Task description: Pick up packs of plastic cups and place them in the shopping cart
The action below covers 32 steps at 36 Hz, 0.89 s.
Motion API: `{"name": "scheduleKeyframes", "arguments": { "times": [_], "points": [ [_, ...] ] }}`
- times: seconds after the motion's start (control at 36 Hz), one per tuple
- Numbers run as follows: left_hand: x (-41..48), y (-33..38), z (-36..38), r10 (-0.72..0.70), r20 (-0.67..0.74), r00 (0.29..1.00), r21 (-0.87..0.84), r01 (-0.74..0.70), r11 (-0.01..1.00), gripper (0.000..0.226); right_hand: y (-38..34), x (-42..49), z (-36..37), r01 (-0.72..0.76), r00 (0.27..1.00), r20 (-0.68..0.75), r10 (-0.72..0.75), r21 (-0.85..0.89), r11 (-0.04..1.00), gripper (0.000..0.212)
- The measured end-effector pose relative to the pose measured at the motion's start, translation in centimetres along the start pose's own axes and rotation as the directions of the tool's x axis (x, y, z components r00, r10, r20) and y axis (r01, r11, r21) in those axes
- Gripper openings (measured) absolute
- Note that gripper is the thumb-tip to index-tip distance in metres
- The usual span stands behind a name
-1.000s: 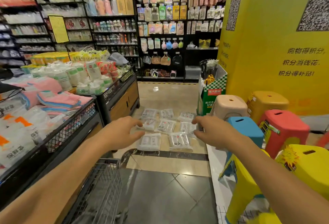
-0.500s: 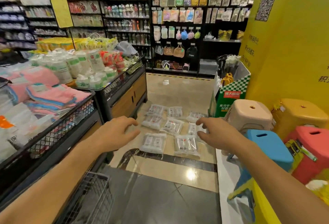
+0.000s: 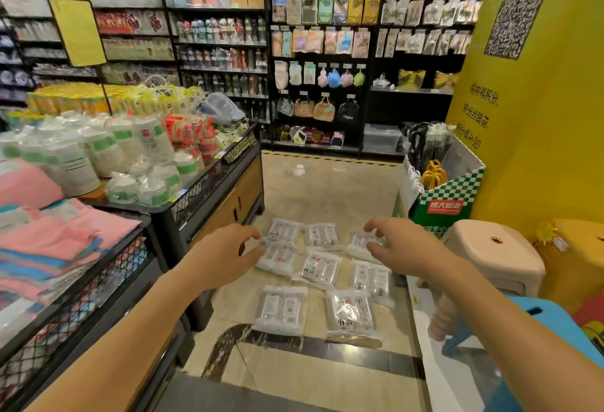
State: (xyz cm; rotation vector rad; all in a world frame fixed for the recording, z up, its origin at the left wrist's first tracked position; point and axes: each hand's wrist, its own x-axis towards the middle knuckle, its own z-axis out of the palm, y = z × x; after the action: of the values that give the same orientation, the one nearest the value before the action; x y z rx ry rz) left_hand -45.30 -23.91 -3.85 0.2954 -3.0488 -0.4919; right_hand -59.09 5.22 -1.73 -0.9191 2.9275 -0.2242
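Several clear plastic packets (image 3: pixel 317 269) of white goods lie in rows on the shop floor ahead of me. My left hand (image 3: pixel 225 254) reaches out over the left side of them, fingers loosely curled and holding nothing; the nearest packet (image 3: pixel 277 258) lies just past its fingertips. My right hand (image 3: pixel 397 245) is stretched out over the right side, fingers spread and relaxed, above a packet (image 3: pixel 359 243) in the far row. From this view I cannot tell whether either hand touches a packet.
A black mesh display stand (image 3: pixel 209 182) with paper cups and pink towels (image 3: pixel 49 241) lines the left. Plastic stools (image 3: pixel 496 254) and a green checked box (image 3: pixel 447 195) stand on the right before a yellow pillar (image 3: pixel 539 101). Dark shelves (image 3: pixel 327 52) fill the back.
The view has moved forward and closer to the packets. The wire trolley at the bottom left has dropped out of sight. Both hands stay stretched out and hold nothing.
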Motion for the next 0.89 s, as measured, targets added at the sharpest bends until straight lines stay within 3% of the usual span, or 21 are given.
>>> {"name": "scheduleKeyframes", "arguments": {
  "times": [0.47,0.89],
  "points": [
    [21.7,-6.8,-1.0,-0.038,-0.008,0.999,0.111,0.039,0.993,0.045,2.5,24.8,1.5,0.083,0.997,-0.014,-0.082,0.033,0.996,0.044],
    [39.3,-14.0,4.0,-0.111,0.076,0.991,-0.065,0.116,0.991,0.061,5.7,45.5,8.7,0.06,0.994,0.086,-0.071,0.128,0.99,0.043]
  ]
}}
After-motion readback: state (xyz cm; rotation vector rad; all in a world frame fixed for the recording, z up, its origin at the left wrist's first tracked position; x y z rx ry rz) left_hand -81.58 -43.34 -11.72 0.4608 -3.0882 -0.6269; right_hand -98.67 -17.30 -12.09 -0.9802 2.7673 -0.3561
